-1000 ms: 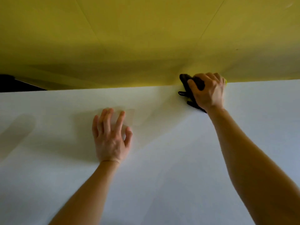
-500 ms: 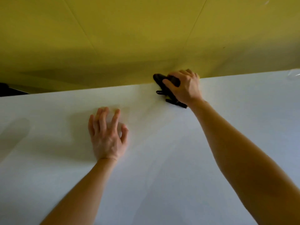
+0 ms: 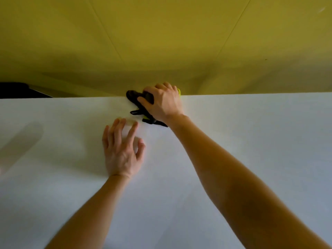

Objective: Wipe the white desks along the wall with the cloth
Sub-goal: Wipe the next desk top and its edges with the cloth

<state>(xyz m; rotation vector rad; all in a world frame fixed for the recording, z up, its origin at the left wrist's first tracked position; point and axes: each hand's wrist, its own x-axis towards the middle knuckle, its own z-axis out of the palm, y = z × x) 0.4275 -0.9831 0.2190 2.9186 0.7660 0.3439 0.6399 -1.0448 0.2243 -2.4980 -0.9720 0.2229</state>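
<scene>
Fingers [image 3: 166,87] of right hand [image 3: 164,103] clench dark cloth [image 3: 136,97] at desk [image 3: 251,141] far edge by wall [image 3: 161,42]; left hand [image 3: 122,150] flat, released, likely bracing reach.

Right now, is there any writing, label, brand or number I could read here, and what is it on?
None: no word, label, number or sign shows in this view.
The white desk and the yellow wall are plain.
The dark cloth held by the right hand shows no readable tag.
</scene>
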